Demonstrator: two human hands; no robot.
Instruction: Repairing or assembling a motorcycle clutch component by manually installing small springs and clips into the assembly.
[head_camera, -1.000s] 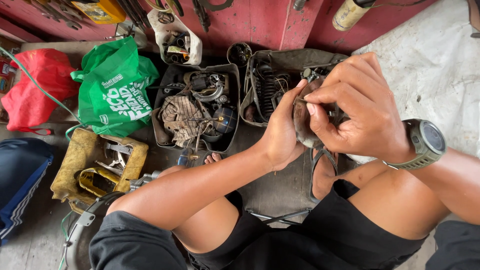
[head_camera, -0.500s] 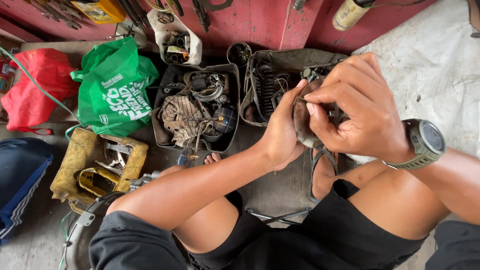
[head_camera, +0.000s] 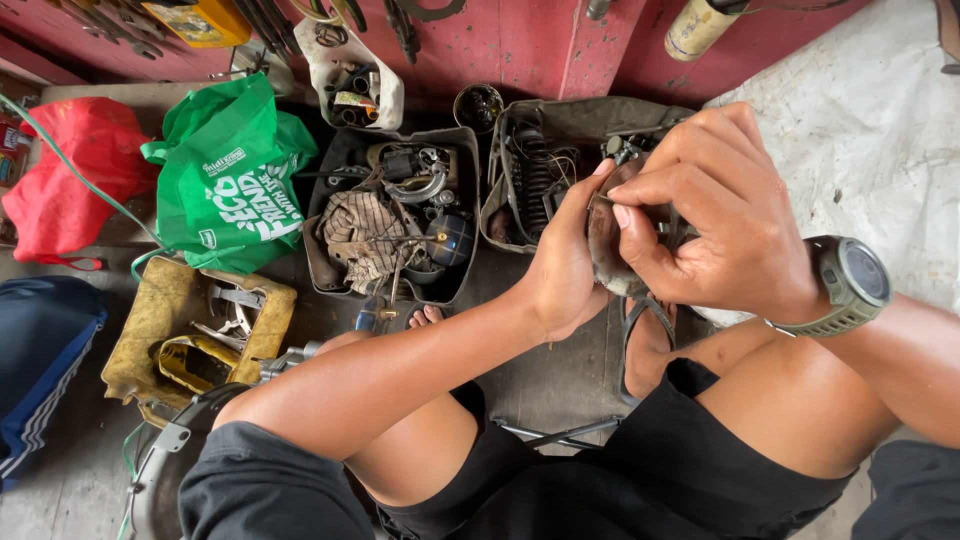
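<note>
Both my hands hold one small, dirty grey-brown metal part (head_camera: 606, 243) up in front of me, above my knees. My left hand (head_camera: 563, 270) cups it from the left, fingers behind it. My right hand (head_camera: 716, 222), with a grey-green watch (head_camera: 850, 285) on the wrist, wraps over its right side, the thumb pressed on its face. Most of the part is hidden by my fingers. I sit low, in black shorts, my bare legs below the hands.
On the floor ahead stand a dark tray of engine parts and a rag (head_camera: 390, 215), a second tray with springs and wires (head_camera: 540, 170), a green bag (head_camera: 230, 180), a red bag (head_camera: 65, 185), a yellow tool box (head_camera: 190, 330), and a red wall (head_camera: 520, 40).
</note>
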